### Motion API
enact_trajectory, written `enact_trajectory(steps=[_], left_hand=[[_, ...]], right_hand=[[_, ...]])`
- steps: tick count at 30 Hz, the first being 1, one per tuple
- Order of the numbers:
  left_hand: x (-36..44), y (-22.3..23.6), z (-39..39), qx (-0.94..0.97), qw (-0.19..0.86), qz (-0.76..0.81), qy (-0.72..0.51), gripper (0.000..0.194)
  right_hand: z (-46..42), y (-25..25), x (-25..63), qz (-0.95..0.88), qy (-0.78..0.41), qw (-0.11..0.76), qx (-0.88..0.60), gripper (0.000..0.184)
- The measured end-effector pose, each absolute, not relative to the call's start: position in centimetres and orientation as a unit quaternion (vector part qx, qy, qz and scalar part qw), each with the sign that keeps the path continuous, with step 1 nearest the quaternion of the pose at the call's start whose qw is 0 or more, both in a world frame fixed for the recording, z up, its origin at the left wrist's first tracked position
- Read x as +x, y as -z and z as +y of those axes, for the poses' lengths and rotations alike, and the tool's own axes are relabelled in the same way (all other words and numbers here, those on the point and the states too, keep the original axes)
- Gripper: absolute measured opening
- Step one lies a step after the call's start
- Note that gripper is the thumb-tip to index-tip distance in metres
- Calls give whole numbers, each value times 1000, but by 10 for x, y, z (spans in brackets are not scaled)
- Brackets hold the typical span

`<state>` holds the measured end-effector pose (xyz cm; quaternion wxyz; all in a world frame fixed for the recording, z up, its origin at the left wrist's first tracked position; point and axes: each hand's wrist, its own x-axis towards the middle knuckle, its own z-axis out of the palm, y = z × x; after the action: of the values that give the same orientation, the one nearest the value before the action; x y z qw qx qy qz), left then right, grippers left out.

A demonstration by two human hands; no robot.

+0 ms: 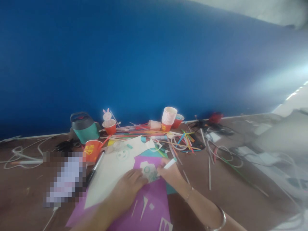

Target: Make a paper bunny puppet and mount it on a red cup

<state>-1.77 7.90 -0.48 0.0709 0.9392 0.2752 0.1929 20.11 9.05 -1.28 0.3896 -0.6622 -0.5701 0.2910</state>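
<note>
A small white paper cutout with a green drawing on it lies between my two hands, over purple paper. My left hand has its fingers bent in at the cutout's left edge, gripping it. At the opposite edge my right hand pinches the cutout between thumb and fingers. A narrow white strip sticks up by the right hand's fingers; whether it is held there I cannot tell. Under my left arm is a large white sheet with a round green face drawn on it. Blur hides finer detail.
A black marker lies left of the sheet beside an orange paper cup. Behind stand a green flask, a cup with a pink rabbit and stacked cups. Colored sticks and cables spread around. Paper scraps lie in front.
</note>
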Motion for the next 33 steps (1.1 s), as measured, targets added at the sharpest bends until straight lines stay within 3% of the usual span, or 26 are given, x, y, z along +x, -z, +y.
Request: enact_trajectory(steps=[33], left_hand=[[-19, 2, 78, 939, 76, 284, -177, 45]], right_hand=[[90, 15, 200, -570, -273, 407, -659, 21]])
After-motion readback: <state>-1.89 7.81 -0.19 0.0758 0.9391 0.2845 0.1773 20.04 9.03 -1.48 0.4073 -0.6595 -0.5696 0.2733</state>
